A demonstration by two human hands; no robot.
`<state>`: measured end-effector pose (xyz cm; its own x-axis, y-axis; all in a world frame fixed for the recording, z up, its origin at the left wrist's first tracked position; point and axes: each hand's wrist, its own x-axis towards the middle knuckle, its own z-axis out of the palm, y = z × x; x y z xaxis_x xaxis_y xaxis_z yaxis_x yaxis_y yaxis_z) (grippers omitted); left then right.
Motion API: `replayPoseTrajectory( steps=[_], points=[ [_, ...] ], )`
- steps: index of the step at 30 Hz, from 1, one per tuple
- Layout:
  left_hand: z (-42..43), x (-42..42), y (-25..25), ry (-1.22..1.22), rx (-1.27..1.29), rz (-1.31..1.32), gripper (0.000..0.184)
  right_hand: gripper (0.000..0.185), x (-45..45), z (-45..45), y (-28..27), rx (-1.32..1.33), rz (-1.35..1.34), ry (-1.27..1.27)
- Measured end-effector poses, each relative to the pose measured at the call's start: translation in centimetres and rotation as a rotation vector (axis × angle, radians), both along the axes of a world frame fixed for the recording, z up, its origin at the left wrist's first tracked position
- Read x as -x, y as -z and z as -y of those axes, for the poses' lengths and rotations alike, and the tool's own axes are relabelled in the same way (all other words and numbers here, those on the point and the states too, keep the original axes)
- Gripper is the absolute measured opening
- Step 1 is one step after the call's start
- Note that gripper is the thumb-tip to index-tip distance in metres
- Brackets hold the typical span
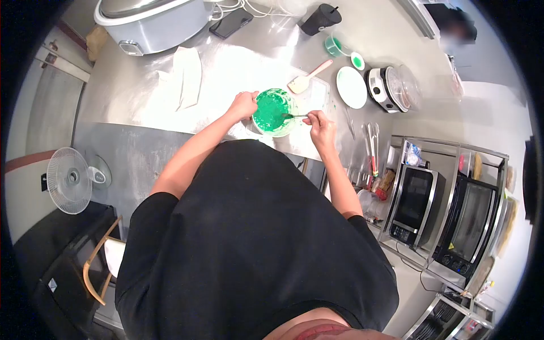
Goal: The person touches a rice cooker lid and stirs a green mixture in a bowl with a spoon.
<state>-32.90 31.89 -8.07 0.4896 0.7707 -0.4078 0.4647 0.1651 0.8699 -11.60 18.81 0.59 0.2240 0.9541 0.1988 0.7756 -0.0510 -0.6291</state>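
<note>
A round bowl [294,109] of bright green mixture [271,110] stands near the front edge of the steel table. My left hand [244,106] is closed on the bowl's left rim. In my right hand [321,129] is the handle of a metal spoon [296,116], whose far end is sunk in the green mixture and hidden. Behind the bowl and to its right lies a spatula [300,84] with a pale, smeared blade and a pinkish handle. A clear rectangular lid or tray [321,93] rests beside it, close to my right hand.
A white plate [351,87] and a small round cooker [387,89] stand on the right. Farther back are a green-stained cup [333,45], a black tumbler [321,20] and a phone [231,23]. A large grey cooker [153,25] and a white cloth [187,76] occupy the left.
</note>
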Motion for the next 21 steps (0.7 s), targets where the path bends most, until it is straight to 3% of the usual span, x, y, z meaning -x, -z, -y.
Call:
replayPoseTrajectory(
  steps=[7, 8, 13, 15, 21],
  points=[
    [-0.1, 0.0, -0.1, 0.004, 0.01, 0.009, 0.057, 0.009, 0.7, -4.3, 0.3, -0.234, 0.012, -0.199],
    [-0.1, 0.0, -0.2, -0.005, 0.009, 0.011, 0.057, 0.012, 0.0, -4.1, 0.9, -0.249, 0.147, -0.213],
    [-0.1, 0.0, 0.7, -0.002, -0.041, 0.026, 0.056, 0.018, 0.3, -0.9, 1.3, -0.059, 0.111, -0.155],
    [0.1, 0.1, 0.5, 0.006, -0.032, 0.017, 0.056, 0.008, 0.8, -1.4, 1.2, -0.247, 0.188, -0.193],
    [0.2, 0.0, 0.1, -0.018, -0.03, 0.026, 0.052, 0.007, -0.1, -0.8, 2.6, -0.279, 0.242, -0.182]
  ],
)
